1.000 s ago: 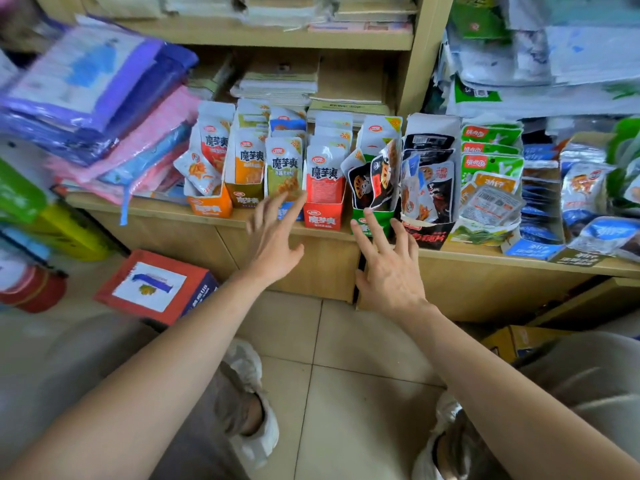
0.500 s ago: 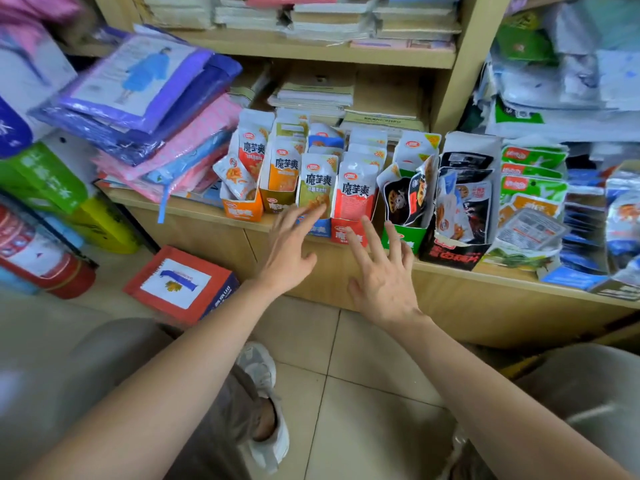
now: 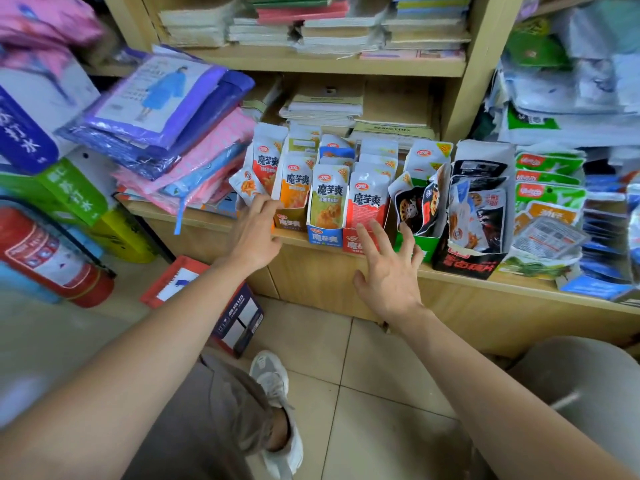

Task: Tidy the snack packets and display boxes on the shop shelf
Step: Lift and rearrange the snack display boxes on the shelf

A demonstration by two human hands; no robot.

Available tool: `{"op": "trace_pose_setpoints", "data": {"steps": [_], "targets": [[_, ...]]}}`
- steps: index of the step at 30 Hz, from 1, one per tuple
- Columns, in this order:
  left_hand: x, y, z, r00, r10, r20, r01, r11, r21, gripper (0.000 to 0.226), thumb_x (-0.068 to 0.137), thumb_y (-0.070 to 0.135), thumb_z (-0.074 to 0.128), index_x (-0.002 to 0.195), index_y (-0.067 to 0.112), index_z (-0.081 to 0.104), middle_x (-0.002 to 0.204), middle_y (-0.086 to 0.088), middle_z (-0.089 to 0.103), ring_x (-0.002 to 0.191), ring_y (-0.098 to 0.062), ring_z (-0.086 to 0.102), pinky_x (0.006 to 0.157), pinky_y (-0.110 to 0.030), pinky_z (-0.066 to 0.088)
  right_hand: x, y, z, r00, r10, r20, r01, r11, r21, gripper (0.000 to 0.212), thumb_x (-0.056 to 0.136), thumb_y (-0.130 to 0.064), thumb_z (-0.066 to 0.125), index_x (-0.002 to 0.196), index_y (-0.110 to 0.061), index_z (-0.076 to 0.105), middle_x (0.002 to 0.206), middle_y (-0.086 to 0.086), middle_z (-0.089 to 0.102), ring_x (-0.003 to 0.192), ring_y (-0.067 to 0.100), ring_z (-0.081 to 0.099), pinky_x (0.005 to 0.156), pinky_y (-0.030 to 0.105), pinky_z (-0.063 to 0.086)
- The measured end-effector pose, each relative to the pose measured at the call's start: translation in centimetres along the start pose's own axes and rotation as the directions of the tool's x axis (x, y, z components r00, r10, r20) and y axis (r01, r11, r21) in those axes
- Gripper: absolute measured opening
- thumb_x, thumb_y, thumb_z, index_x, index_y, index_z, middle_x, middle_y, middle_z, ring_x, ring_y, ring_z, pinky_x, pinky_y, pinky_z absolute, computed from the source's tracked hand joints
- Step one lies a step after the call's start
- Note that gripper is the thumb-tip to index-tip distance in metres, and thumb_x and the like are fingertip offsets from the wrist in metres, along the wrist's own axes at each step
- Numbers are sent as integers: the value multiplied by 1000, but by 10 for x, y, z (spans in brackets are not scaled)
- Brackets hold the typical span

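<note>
Your left hand [image 3: 254, 237] reaches to the left end of the snack row on the pale wooden shelf [image 3: 519, 284]. Its fingers [image 3: 259, 206] are stretched and lie close together, with the tips at the foot of a small loose white-and-orange packet [image 3: 246, 187] — whether they press on it, I cannot tell. Your right hand [image 3: 393, 275] is before the shelf edge, fingers [image 3: 369, 242] spread wide and holding nothing, the tips over the front of the red cardboard display box [image 3: 349, 244].

The white snack packets [image 3: 367, 202] stand upright in open boxes side by side: the blue cardboard display box [image 3: 323, 238] just left of the red one, the green cardboard display box [image 3: 419, 245] and the black cardboard display box [image 3: 464, 266] to its right.

On the same shelf, at the left, lies a pile of purple and pink plastic-wrapped garments [image 3: 166, 126]. Stacks of paper notebooks [image 3: 329, 26] fill the shelf above. Below is a beige tiled floor [image 3: 363, 375] — a red fire extinguisher [image 3: 52, 254] lies there at the left.
</note>
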State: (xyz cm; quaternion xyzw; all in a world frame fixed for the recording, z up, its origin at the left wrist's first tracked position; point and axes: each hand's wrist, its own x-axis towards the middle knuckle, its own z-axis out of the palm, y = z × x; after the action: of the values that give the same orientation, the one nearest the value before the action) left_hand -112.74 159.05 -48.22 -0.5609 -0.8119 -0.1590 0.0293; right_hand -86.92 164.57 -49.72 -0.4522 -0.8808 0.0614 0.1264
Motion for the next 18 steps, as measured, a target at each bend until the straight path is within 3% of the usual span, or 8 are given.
{"op": "trace_pose_setpoints", "data": {"steps": [4,9,12,14,16,18], "targets": [[-10,0,-7,999,25,25,-23,995,-92,61,80,4,74,136,15,53,140,-3,41,130,-24,45,103,-39,48,0,6,-6,999,-27,37,25,998,55,83,82,-32,64,155,-30,23,160,-1,25,145,44,11,108,66,26],[-18,0,-26,996,-5,88,22,982,-190,59,85,6,71,141,18,55,139,-1,48,130,-19,48,103,-27,39,-1,13,-14,997,-43,64,36,993,117,81,83,-37,67,153,-32,27,160,-6,25,143,38,12,107,62,29],[-23,-12,-30,990,-137,18,136,948,-287,50,85,10,72,133,22,62,130,1,61,120,-18,58,103,-35,47,-5,9,-17,995,-28,-101,44,987,155,68,77,-30,72,141,-25,49,151,-3,42,136,36,27,97,56,36],[-24,-23,-31,956,-290,-44,242,866,-438,34,86,11,73,119,21,69,112,1,72,104,-16,67,97,-41,54,-5,3,-18,956,-88,-278,140,974,176,50,75,-24,74,123,-19,64,131,-1,60,122,32,43,87,44,36],[-23,-34,-32,901,-425,-86,303,760,-575,20,88,11,72,105,21,72,99,3,75,97,-14,70,95,-38,55,-3,-4,-21,909,-145,-391,241,947,210,31,77,-22,72,107,-17,71,111,-2,69,106,28,55,80,35,31],[-20,-43,-32,851,-516,-103,326,671,-666,16,90,10,70,103,19,71,99,-1,75,98,-17,71,90,-28,54,2,-10,-26,893,-167,-418,294,920,260,17,80,-19,72,97,-18,74,99,-4,72,94,23,61,78,31,36]]}}
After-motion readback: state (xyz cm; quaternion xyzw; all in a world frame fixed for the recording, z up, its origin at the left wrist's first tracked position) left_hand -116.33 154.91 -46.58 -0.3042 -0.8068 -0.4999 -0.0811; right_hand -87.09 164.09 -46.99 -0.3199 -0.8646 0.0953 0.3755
